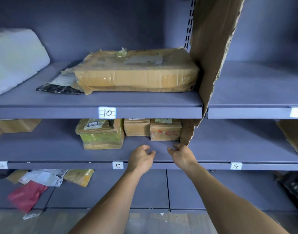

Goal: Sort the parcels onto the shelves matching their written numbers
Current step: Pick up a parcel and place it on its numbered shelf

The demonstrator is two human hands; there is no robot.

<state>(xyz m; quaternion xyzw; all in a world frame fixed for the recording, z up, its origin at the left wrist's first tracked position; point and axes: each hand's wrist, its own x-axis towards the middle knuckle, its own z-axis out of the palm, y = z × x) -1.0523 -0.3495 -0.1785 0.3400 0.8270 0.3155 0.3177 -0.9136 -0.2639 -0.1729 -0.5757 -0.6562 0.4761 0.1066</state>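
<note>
In the head view, a grey-blue metal shelf unit (43,149) is seen from the front. Its ledges are marked by small white paper tags: a "10" label (107,112) on the upper ledge, a "15" label (118,165) and a "14" label (236,166) on the middle one. Both bare forearms are stretched up to the middle ledge.

The left hand (141,159) and the right hand (182,156) are held side by side over its front edge, just right of the "15" label, with a narrow gap between them. The fingers of each are loosely curled and nothing is gripped. Whether the fingertips touch the ledge cannot be told.

Just behind the hands, three parcels are lined up on that ledge:
- a brown taped parcel with a green side (101,134) at the left;
- a plain brown cardboard parcel (136,128) in the middle;
- a brown cardboard parcel with red writing (165,132) at the right, set against a tall torn cardboard divider (212,56).

On the ledge above, a large flat brown taped parcel (136,73) is laid partly over a black mailer bag (59,88), with a white padded bundle (15,59) at the far left. On the ledge below, a red plastic bag (26,196), a grey mailer (43,177) and a yellow envelope (79,177) are scattered.
</note>
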